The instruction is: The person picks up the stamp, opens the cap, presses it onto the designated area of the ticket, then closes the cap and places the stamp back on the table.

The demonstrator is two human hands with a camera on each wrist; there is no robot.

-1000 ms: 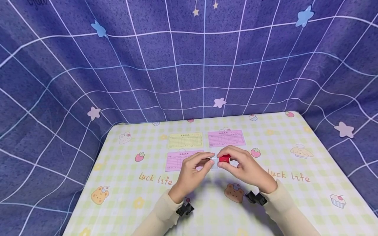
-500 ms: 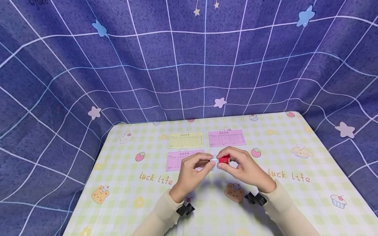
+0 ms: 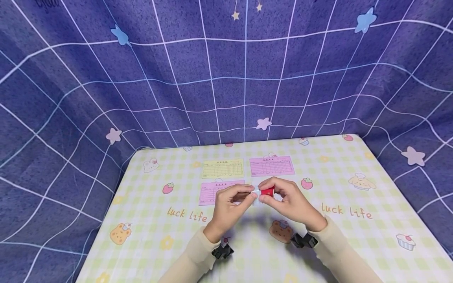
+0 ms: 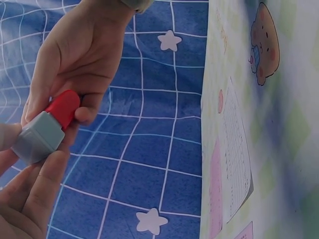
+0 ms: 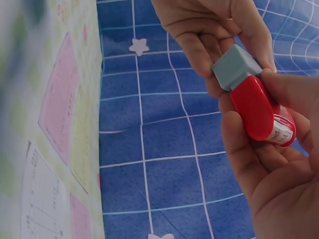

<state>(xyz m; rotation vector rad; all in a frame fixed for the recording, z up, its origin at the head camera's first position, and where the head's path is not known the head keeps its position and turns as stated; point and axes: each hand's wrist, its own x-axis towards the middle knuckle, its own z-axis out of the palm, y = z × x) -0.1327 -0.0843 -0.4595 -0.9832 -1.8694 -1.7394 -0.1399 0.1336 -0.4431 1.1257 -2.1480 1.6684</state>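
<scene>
This is a small curtained-off spot with a homely look; what room lies around it cannot be told. A blue curtain (image 3: 226, 63), patterned with pale grid lines and stars (image 3: 263, 123), hangs beyond the hands (image 3: 229, 211) and to either side of them. Beneath the hands is a tabletop (image 3: 255, 259) under a green-and-white checked cover (image 3: 141, 204), printed with bears (image 3: 281, 232), strawberries (image 3: 306, 183), cupcakes (image 3: 405, 242) and "luck life", much like children's bedroom decor. The paperwork alone suggests an office: a yellow slip (image 3: 223, 169) and two pink slips (image 3: 272, 166), ruled like forms, lie beyond the hands, one pink one partly hidden by them.
</scene>
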